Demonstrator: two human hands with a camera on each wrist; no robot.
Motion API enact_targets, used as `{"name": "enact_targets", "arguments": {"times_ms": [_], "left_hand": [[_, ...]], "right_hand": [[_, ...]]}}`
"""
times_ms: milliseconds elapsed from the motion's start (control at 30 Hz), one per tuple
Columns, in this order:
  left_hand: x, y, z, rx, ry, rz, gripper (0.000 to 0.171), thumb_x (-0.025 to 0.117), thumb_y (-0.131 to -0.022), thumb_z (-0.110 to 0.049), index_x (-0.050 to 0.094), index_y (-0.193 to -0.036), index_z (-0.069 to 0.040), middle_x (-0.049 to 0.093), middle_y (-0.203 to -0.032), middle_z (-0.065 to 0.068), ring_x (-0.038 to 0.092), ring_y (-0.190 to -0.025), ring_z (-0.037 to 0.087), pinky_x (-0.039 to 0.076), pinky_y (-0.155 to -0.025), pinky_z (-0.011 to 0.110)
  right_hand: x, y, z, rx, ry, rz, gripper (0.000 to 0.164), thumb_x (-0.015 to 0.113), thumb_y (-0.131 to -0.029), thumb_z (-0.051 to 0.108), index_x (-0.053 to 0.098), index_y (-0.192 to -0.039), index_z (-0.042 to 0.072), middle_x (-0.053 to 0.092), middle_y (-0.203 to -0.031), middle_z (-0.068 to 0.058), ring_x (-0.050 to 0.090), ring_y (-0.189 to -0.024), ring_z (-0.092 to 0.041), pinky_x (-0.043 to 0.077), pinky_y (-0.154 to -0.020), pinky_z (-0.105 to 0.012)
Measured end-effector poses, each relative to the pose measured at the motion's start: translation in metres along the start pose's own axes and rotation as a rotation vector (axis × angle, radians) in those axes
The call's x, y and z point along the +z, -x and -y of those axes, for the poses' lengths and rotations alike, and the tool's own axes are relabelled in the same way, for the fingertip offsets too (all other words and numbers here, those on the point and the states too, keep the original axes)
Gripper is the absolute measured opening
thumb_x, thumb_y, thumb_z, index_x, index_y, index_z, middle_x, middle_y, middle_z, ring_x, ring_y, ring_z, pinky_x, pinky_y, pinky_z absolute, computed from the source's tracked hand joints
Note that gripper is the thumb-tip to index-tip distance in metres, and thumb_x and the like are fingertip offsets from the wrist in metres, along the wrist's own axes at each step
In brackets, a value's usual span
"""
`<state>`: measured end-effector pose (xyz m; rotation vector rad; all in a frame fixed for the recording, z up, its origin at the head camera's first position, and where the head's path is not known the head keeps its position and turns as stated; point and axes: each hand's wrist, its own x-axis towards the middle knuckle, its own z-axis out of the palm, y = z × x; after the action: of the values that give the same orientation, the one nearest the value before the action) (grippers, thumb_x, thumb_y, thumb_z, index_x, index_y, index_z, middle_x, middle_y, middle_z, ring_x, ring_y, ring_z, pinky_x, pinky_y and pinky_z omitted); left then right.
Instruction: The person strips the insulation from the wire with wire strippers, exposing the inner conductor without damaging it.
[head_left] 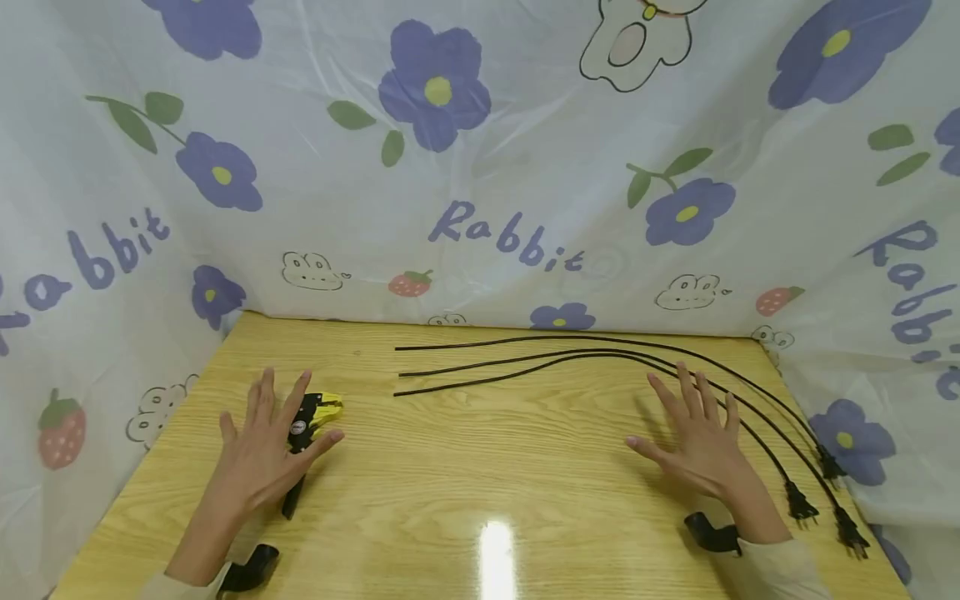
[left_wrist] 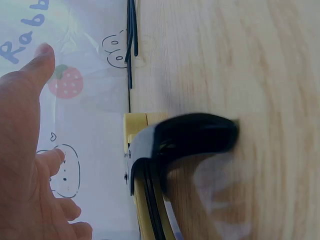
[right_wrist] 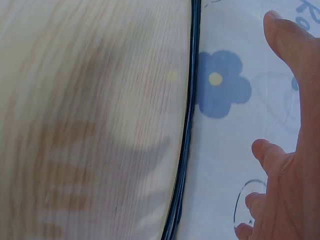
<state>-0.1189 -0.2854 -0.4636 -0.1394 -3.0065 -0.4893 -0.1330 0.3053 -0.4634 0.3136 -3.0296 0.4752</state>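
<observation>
With fingers spread, my left hand (head_left: 258, 462) hovers over the left part of the table, partly covering a black-and-yellow wire stripper (head_left: 306, 417). In the left wrist view the stripper (left_wrist: 150, 185) lies on the wood apart from that hand. My right hand (head_left: 697, 446), also spread and holding nothing, is above the right side, close to three black power cords (head_left: 600, 356). Their cut ends point left, and their plugs (head_left: 801, 502) lie at the right edge. The right wrist view shows the cords (right_wrist: 187, 120) bunched by perspective, with the hand apart from them.
The wooden table (head_left: 495, 467) is enclosed at the back and sides by a white curtain (head_left: 525, 183) printed with flowers, rabbits and strawberries. Black wrist mounts (head_left: 251, 568) sit at both wrists. A bright light reflection shows near the front middle of the table.
</observation>
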Motion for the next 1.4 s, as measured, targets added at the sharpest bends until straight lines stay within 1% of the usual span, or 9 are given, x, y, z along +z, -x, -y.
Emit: {"name": "enact_targets", "arguments": {"times_ms": [300, 467, 600, 767, 867, 967, 1100, 1267, 1400], "left_hand": [[-0.001, 0.003, -0.001, -0.066, 0.071, 0.065, 0.102, 0.056, -0.094, -0.072, -0.008, -0.164, -0.036, -0.022, -0.169, 0.015, 0.015, -0.149, 0.062, 0.007, -0.106, 0.09], [-0.003, 0.005, -0.004, -0.081, 0.082, 0.097, 0.1, 0.053, -0.095, -0.072, -0.011, -0.163, -0.036, -0.017, -0.17, 0.019, 0.031, -0.138, 0.068, 0.015, -0.106, 0.088], [-0.006, 0.008, -0.006, -0.088, 0.086, 0.109, 0.099, 0.051, -0.098, -0.069, -0.013, -0.163, -0.033, -0.012, -0.17, 0.023, 0.038, -0.132, 0.069, 0.02, -0.106, 0.086], [-0.008, 0.01, -0.004, -0.095, 0.104, 0.103, 0.095, 0.048, -0.1, -0.067, -0.012, -0.163, -0.03, -0.001, -0.169, 0.029, 0.045, -0.122, 0.071, 0.036, -0.095, 0.082], [-0.01, 0.01, -0.002, -0.106, 0.126, 0.084, 0.093, 0.047, -0.101, -0.067, -0.011, -0.164, -0.03, 0.011, -0.168, 0.03, 0.043, -0.125, 0.07, 0.041, -0.092, 0.08], [-0.012, 0.011, -0.001, -0.126, 0.141, 0.076, 0.093, 0.047, -0.1, -0.068, -0.01, -0.164, -0.031, 0.034, -0.158, 0.034, 0.042, -0.129, 0.068, 0.04, -0.095, 0.079], [-0.013, 0.013, 0.002, -0.152, 0.154, 0.086, 0.093, 0.047, -0.1, -0.068, -0.009, -0.164, -0.03, 0.054, -0.141, 0.036, 0.052, -0.124, 0.063, 0.045, -0.089, 0.077], [-0.012, 0.014, 0.004, -0.165, 0.173, 0.08, 0.091, 0.045, -0.103, -0.064, -0.007, -0.165, -0.023, 0.049, -0.15, 0.03, 0.059, -0.123, 0.054, 0.049, -0.084, 0.072], [-0.012, 0.014, 0.006, -0.184, 0.23, 0.07, 0.088, 0.043, -0.105, -0.061, -0.003, -0.166, -0.018, 0.048, -0.152, 0.03, 0.059, -0.124, 0.052, 0.048, -0.087, 0.07]], "right_hand": [[0.006, -0.011, 0.018, -0.052, -0.016, -0.002, 0.099, 0.067, -0.089, 0.067, 0.015, -0.165, 0.032, -0.013, -0.174, -0.005, 0.0, -0.158, -0.047, 0.005, -0.117, -0.079], [0.008, -0.016, 0.029, -0.067, -0.048, 0.01, 0.097, 0.067, -0.089, 0.066, 0.017, -0.165, 0.031, -0.01, -0.174, -0.006, 0.004, -0.157, -0.048, 0.005, -0.117, -0.078], [0.01, -0.019, 0.038, -0.083, -0.083, 0.025, 0.097, 0.067, -0.089, 0.064, 0.017, -0.165, 0.031, -0.006, -0.174, -0.008, 0.005, -0.158, -0.047, 0.007, -0.118, -0.077], [0.013, -0.022, 0.048, -0.106, -0.14, 0.029, 0.096, 0.069, -0.091, 0.06, 0.018, -0.165, 0.028, -0.001, -0.174, -0.01, 0.008, -0.157, -0.049, 0.013, -0.115, -0.08], [0.015, -0.022, 0.053, -0.115, -0.171, 0.038, 0.094, 0.069, -0.092, 0.058, 0.019, -0.165, 0.027, 0.001, -0.174, -0.012, 0.011, -0.156, -0.051, 0.015, -0.113, -0.081], [0.02, -0.024, 0.059, -0.13, -0.192, 0.047, 0.094, 0.069, -0.092, 0.058, 0.018, -0.165, 0.027, 0.004, -0.174, -0.014, 0.013, -0.155, -0.051, 0.016, -0.112, -0.081], [0.025, -0.027, 0.067, -0.147, -0.215, 0.05, 0.095, 0.069, -0.091, 0.058, 0.018, -0.165, 0.028, 0.006, -0.173, -0.015, 0.015, -0.156, -0.048, 0.016, -0.114, -0.08], [0.029, -0.033, 0.079, -0.172, -0.239, 0.052, 0.096, 0.069, -0.091, 0.058, 0.018, -0.165, 0.027, 0.008, -0.173, -0.014, 0.018, -0.156, -0.046, 0.016, -0.115, -0.079], [0.033, -0.038, 0.087, -0.192, -0.264, 0.057, 0.095, 0.069, -0.091, 0.059, 0.016, -0.165, 0.031, 0.01, -0.173, -0.012, 0.02, -0.156, -0.044, 0.016, -0.117, -0.078]]}}
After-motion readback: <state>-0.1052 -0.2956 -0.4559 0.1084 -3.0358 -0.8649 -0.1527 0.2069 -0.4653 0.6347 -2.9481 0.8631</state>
